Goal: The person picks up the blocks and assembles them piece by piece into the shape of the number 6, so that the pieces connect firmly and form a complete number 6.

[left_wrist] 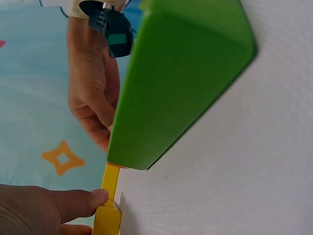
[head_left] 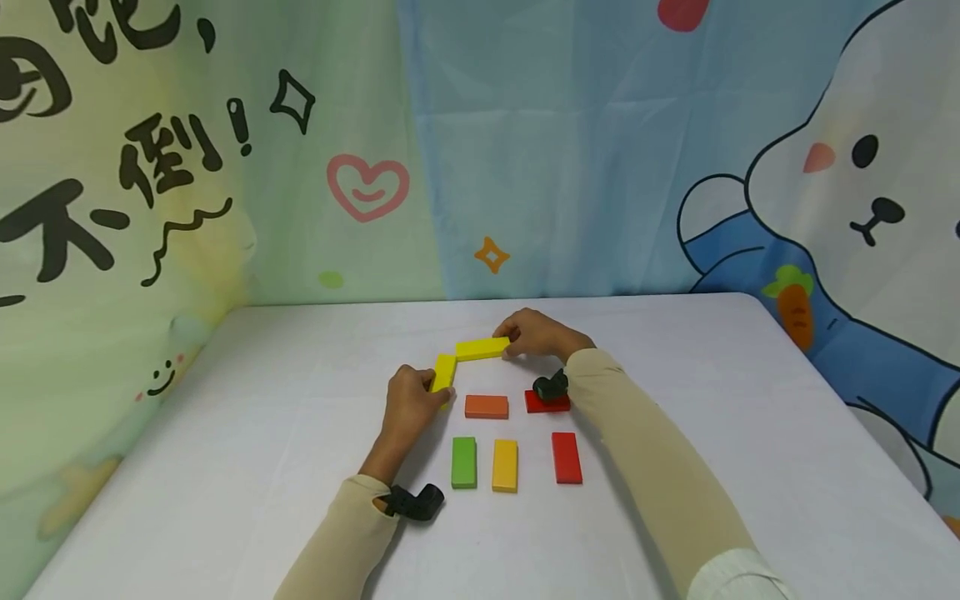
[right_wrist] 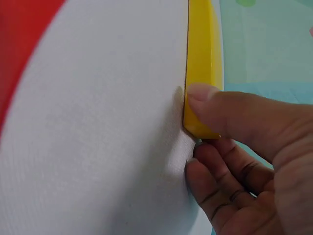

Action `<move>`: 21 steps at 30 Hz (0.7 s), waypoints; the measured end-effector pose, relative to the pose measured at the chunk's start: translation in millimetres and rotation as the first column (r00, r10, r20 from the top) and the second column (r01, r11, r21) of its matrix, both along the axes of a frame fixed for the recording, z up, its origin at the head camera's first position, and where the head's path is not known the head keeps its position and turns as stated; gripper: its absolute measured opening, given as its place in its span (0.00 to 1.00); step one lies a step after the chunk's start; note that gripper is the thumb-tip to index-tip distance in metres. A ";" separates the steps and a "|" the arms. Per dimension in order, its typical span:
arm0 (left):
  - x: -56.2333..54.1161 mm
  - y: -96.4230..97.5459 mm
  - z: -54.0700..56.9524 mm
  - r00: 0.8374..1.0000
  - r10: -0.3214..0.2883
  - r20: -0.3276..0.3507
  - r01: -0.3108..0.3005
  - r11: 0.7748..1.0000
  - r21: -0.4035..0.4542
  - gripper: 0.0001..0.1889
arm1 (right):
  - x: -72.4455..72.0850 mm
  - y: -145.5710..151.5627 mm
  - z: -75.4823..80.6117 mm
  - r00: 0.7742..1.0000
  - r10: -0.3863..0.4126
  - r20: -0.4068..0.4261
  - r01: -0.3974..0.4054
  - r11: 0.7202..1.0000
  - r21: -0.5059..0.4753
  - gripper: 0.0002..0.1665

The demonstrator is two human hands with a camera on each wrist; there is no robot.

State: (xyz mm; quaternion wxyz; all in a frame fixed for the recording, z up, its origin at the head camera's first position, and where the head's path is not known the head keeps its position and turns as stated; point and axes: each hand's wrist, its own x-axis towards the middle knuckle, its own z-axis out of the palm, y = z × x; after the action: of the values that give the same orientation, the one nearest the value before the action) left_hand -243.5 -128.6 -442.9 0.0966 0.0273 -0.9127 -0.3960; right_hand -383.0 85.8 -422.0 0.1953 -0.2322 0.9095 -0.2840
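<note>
My left hand [head_left: 408, 404] pinches a yellow block [head_left: 445, 372] between thumb and fingers; the block lies slanted on the white table. At the far side, my right hand [head_left: 543, 335] grips the right end of another yellow block [head_left: 480, 349], which lies nearly crosswise. The near left corner of that block meets the top of the slanted one. The right wrist view shows the thumb [right_wrist: 220, 105] over the yellow block [right_wrist: 200, 54] and the other fingers curled by its end. In the left wrist view a green block [left_wrist: 181, 83] covers much of the scene.
Nearer than the yellow pair lie an orange block [head_left: 487, 407] and a red block [head_left: 546, 406] partly under the right wrist's camera [head_left: 551, 385]. Closer still stand in a row a green block [head_left: 463, 462], an amber block [head_left: 505, 466] and another red block [head_left: 567, 457]. A printed curtain [head_left: 562, 167] hangs behind.
</note>
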 end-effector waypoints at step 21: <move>-1.0 -1.9 -2.1 1.000 -0.005 0.001 0.005 1.000 -0.001 0.22 | -0.8 -6.3 2.9 0.999 -0.002 -0.052 0.001 1.000 -0.029 0.26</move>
State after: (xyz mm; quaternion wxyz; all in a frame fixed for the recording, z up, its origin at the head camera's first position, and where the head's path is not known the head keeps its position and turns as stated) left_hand -244.6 -130.6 -445.1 0.0950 0.0254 -0.9130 -0.3958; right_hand -383.8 79.5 -419.1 0.1679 -0.2416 0.9103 -0.2913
